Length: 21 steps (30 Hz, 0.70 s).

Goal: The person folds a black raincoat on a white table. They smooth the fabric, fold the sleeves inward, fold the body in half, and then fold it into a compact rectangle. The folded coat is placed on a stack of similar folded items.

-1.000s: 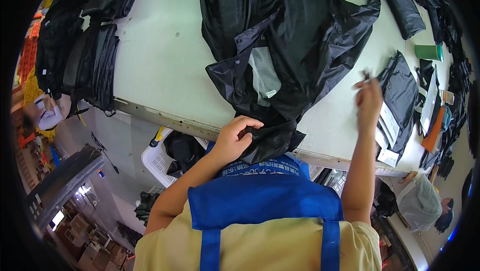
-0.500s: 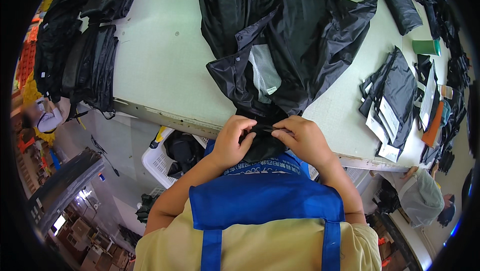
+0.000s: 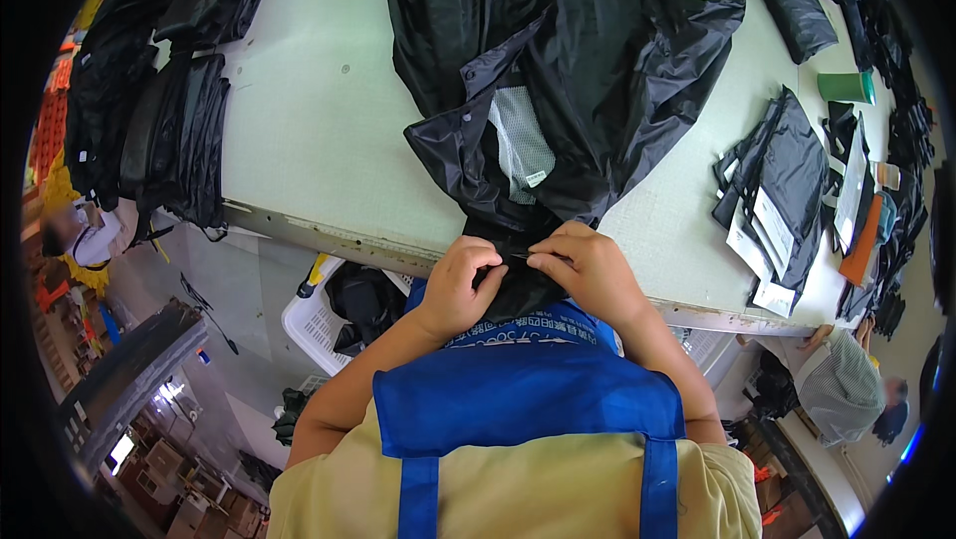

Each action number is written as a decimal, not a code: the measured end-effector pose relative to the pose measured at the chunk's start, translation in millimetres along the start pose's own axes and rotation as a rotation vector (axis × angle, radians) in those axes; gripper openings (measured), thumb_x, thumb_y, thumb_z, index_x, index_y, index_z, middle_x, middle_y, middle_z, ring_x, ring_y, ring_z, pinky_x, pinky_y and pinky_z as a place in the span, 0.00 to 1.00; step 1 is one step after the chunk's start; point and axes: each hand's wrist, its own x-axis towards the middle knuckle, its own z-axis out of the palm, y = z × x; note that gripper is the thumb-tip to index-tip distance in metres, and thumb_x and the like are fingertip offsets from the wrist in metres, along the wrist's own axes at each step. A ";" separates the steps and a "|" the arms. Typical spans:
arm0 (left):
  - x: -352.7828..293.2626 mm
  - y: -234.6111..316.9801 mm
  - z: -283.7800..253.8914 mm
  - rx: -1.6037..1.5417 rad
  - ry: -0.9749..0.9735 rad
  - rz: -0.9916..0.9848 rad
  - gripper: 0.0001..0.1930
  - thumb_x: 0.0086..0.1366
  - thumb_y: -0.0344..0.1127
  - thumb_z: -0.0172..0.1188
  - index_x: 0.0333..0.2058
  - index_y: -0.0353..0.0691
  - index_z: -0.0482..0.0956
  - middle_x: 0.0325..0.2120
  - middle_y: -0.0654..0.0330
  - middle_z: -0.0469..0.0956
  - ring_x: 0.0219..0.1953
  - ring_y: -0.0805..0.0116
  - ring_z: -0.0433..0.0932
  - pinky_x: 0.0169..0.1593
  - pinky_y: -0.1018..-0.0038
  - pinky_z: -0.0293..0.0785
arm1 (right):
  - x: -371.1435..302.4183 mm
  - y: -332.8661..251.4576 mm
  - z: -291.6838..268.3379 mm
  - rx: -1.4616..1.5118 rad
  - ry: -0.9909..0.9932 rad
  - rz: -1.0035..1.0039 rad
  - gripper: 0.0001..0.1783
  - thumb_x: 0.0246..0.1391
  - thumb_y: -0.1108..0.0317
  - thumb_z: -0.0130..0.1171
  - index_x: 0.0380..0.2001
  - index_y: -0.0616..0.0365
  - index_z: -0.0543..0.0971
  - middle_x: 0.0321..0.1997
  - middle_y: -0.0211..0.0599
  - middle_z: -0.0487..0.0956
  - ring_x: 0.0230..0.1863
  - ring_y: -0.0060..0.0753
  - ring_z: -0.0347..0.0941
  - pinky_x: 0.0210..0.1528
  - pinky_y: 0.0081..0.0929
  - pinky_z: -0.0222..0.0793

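Observation:
A black jacket [image 3: 607, 91] of shiny cloth lies spread on the table, its hood or collar end toward me. A patch of pale mesh lining [image 3: 521, 146] shows in its opening. The near end of the black cloth hangs over the table edge against my blue apron. There my left hand [image 3: 465, 285] is closed, thumb and fingers pinching the cloth. Just right of it, my right hand [image 3: 588, 268] pinches a thin, light, needle-like thing [image 3: 519, 255] that points toward the left fingertips. Its exact kind is too small to tell.
The pale table [image 3: 299, 131] carries stacked black garments [image 3: 179, 136] at left. On the right are a folded black bundle [image 3: 797, 16], a green cylinder [image 3: 844, 87], flat black packets [image 3: 792, 186] and an orange piece [image 3: 862, 245]. A white basket [image 3: 299, 325] stands below; a co-worker [image 3: 839, 385] is at right.
My right hand has turned slightly and its fingertips have come nearer the left ones. The thin thing now shows between both hands. The jacket has stayed nearly as it was.

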 end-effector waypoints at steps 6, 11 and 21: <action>-1.5 -1.2 2.3 -0.056 0.026 -0.022 0.17 0.50 0.17 0.65 0.34 0.38 0.67 0.31 0.53 0.73 0.32 0.57 0.75 0.34 0.71 0.71 | 1.5 8.1 9.0 0.101 0.028 0.011 0.08 0.51 0.67 0.63 0.32 0.59 0.83 0.30 0.40 0.78 0.33 0.41 0.75 0.36 0.31 0.70; -4.7 -5.6 3.7 -0.105 0.058 -0.043 0.14 0.52 0.18 0.63 0.34 0.38 0.69 0.33 0.54 0.72 0.32 0.59 0.74 0.35 0.72 0.71 | -3.9 24.4 7.3 0.228 0.219 0.030 0.07 0.50 0.71 0.64 0.33 0.60 0.83 0.31 0.37 0.77 0.31 0.31 0.73 0.34 0.25 0.68; 4.4 -18.4 -40.6 -0.247 -0.678 -0.227 0.37 0.49 0.52 0.71 0.56 0.41 0.71 0.56 0.52 0.63 0.58 0.55 0.65 0.60 0.66 0.62 | -60.9 154.8 -22.2 -0.253 0.665 0.475 0.20 0.49 0.68 0.66 0.47 0.59 0.76 0.46 0.43 0.75 0.43 0.43 0.74 0.44 0.33 0.70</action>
